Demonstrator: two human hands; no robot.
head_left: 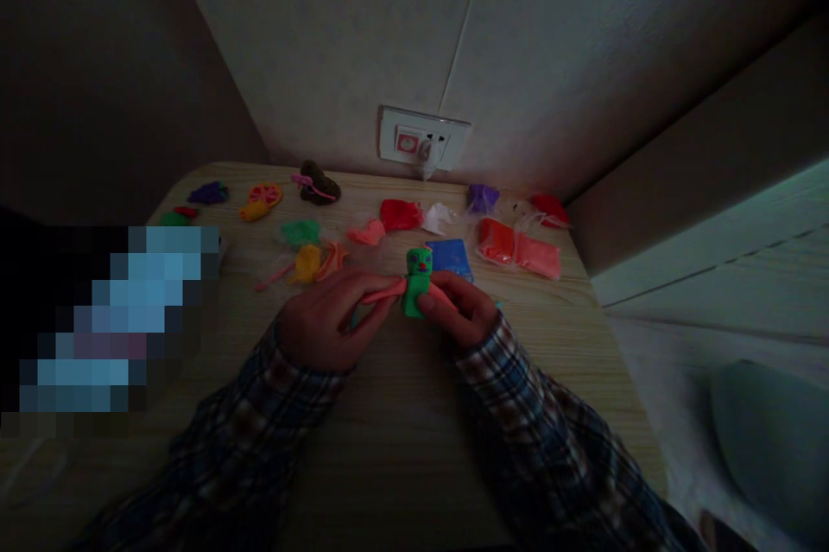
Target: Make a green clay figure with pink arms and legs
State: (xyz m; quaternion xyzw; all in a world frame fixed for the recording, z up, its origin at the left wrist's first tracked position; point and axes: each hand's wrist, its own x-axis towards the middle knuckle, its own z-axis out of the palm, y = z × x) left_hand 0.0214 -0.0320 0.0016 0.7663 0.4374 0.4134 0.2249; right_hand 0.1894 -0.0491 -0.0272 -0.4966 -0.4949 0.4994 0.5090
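Observation:
A small green clay figure (416, 297) with a square head and a face of dark eyes and a red spot stands between my hands, above the table. Pink clay strips stick out from both of its sides. My left hand (333, 314) pinches the pink clay strip (383, 291) on the left between thumb and fingers. My right hand (463, 310) is closed round the figure's right side, its thumb pressed on the green body. Part of the right pink strip is covered by the fingers.
Clay packets lie beyond my hands: blue (452, 259), red (400, 214), orange-red (496, 240), pink (538, 255), purple (483, 198). Loose yellow clay (308, 263) and green clay (301, 231) sit left. A brown clay piece (317, 183) stands near the wall socket (424, 138). A pixelated screen (129, 310) is at left.

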